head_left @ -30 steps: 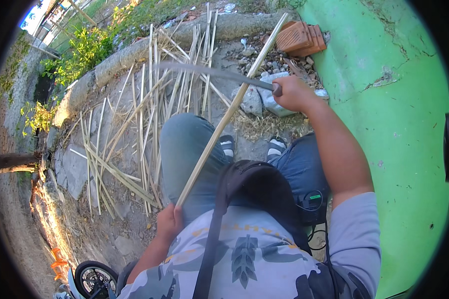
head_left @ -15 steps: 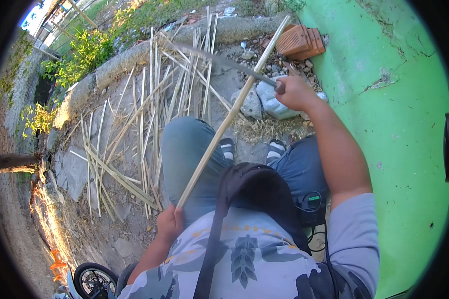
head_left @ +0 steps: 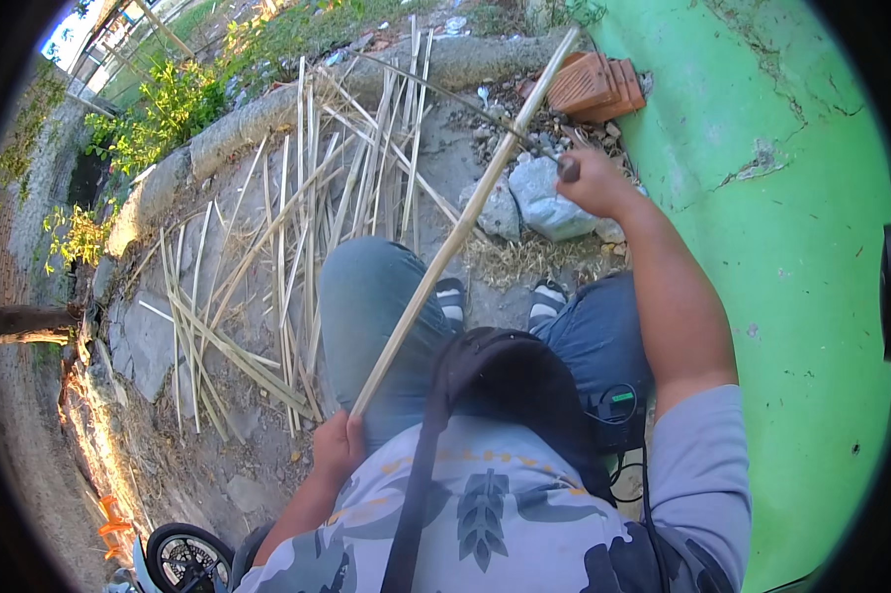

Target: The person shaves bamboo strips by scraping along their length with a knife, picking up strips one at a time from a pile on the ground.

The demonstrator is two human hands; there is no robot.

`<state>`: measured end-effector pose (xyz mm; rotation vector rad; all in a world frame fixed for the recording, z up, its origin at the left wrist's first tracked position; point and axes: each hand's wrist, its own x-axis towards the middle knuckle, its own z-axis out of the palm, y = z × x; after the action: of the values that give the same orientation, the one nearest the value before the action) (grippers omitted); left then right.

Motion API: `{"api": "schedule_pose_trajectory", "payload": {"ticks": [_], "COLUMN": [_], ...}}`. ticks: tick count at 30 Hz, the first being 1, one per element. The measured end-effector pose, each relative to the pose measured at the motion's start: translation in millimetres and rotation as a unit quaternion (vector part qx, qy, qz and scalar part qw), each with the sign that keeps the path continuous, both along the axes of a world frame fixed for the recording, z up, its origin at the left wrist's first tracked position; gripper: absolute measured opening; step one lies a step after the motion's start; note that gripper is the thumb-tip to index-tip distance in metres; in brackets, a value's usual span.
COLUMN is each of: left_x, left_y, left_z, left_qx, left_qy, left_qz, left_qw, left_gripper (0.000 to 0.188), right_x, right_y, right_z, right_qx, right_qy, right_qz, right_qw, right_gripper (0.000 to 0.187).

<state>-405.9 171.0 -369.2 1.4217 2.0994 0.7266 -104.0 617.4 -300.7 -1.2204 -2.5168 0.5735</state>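
Observation:
My left hand (head_left: 339, 443) is closed around the near end of a long pale bamboo strip (head_left: 447, 249), beside my left thigh. The strip slants up and away to the right, across my left knee. My right hand (head_left: 597, 184) grips the dark handle of a machete (head_left: 443, 96), whose long thin blade points to the far left. The blade crosses the upper part of the strip and seems to touch it, seen almost edge-on. Part of the handle is hidden in my fist.
Many split bamboo strips (head_left: 285, 259) lie on the ground ahead and left. Stones (head_left: 554, 205) and orange hollow bricks (head_left: 595, 87) sit beside the green wall (head_left: 762, 296) at right. A low kerb (head_left: 238, 130) runs behind; a motorbike wheel (head_left: 188, 561) shows lower left.
My right hand has moved slightly right. The machete has turned so its blade looks thinner, and its tip has swung farther away. My left hand and the strip have barely moved.

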Motion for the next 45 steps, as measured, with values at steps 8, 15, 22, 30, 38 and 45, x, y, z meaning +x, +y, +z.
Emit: {"api": "schedule_pose_trajectory", "payload": {"ticks": [8, 15, 22, 30, 38, 45], "left_x": [2.1, 8.1, 22.6, 33.8, 59.9, 83.7], "left_y": [3.8, -1.3, -22.7, -28.4, -27.6, -21.7], "left_z": [18.2, 69.1, 93.7, 88.5, 116.1, 132.6], "left_qx": [-0.015, 0.022, 0.012, -0.032, -0.03, -0.025], "left_qy": [0.009, 0.007, -0.002, -0.008, 0.046, 0.031], "left_qz": [-0.006, -0.003, 0.002, 0.012, 0.0, 0.003], "left_qw": [1.0, 1.0, 1.0, 0.999, 0.999, 0.999], "left_gripper": [0.05, 0.053, 0.053, 0.045, 0.047, 0.047], "right_x": [-9.4, -4.1, 22.2, 5.3, 74.8, 95.4], "right_y": [-23.2, -13.5, -24.0, -59.6, -12.9, -34.1], "right_z": [39.4, 98.5, 95.7, 117.0, 107.6, 155.6], "right_qx": [0.032, 0.089, 0.006, 0.135, -0.053, -0.009], "right_qy": [0.015, -0.016, 0.056, -0.026, 0.027, 0.024], "right_qz": [0.021, 0.084, -0.066, 0.163, -0.153, -0.056], "right_qw": [0.999, 0.992, 0.996, 0.977, 0.986, 0.998], "right_gripper": [0.013, 0.014, 0.015, 0.011, 0.018, 0.018]}}
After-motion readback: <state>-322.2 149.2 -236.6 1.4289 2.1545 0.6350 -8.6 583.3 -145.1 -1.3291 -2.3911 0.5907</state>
